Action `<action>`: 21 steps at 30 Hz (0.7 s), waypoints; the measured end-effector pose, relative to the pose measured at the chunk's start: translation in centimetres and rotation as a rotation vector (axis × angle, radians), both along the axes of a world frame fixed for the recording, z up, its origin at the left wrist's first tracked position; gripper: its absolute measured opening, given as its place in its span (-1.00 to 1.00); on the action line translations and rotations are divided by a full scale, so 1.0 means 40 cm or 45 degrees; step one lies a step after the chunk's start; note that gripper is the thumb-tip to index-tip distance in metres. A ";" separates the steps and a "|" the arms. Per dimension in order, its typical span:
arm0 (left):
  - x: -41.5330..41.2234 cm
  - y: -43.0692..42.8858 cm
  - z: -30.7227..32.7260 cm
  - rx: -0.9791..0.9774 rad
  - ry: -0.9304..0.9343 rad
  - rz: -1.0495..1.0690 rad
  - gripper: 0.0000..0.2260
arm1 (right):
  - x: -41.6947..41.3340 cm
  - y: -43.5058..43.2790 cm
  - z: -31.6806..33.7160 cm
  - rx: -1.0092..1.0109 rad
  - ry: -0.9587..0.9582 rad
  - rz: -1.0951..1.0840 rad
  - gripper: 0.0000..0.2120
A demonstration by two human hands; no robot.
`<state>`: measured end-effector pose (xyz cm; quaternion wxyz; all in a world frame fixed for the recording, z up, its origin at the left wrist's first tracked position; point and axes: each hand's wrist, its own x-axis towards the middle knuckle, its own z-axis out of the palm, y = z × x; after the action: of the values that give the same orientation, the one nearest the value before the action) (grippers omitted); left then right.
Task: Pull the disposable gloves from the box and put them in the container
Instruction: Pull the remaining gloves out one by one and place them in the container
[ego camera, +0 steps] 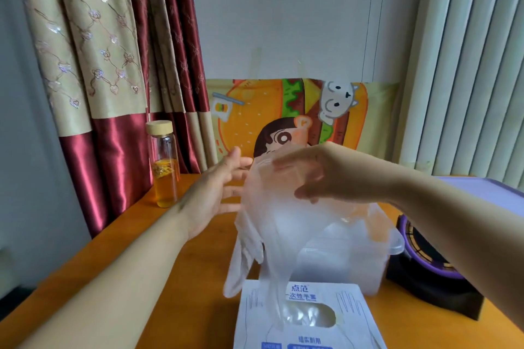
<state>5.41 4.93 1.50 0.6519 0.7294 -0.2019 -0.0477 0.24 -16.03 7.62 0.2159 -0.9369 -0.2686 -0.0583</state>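
Several at once, by the look of it! What's holding them up? (friend)

My right hand (320,176), fingers curled into the top of the gloves (269,221). It's a bunched clump, lifted high so the tails come free of the box (255,317). One strand trails down into the oval slot, so I judge the pull isn't finished. (me)

And the left hand? (friend)

My left hand (209,195) is open, fingers spread, at the left edge of the clump, there to steady the loose film, I'd say. Whether the fingertips touch it, I cannot tell, because the film blurs them. (me)

Where do they go? (friend)

Into the container (395,246), the clear plastic tub just beyond the box, below my right hand. That's why the clump is held up over there: a short drop and they're in. (me)

Tricky stuff? (friend)

Thin, cloudy, floppy film, with flat finger shapes dangling on the left side. I expect it to cling and drag its neighbours out. The box is white card lying flat on the orange tabletop (198,306), near me, and it might lift with the pull. The glass bottle (165,167) of amber liquid stands far left, well apart. (me)
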 end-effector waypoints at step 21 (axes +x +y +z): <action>0.138 -0.102 0.027 0.626 -0.714 0.420 -0.87 | 0.214 -0.161 -0.166 0.121 0.276 -0.465 -0.35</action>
<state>10.95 0.85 2.57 0.3768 0.8707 -0.2348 0.2113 8.81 -22.46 0.98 0.2732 -0.9596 -0.0667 -0.0080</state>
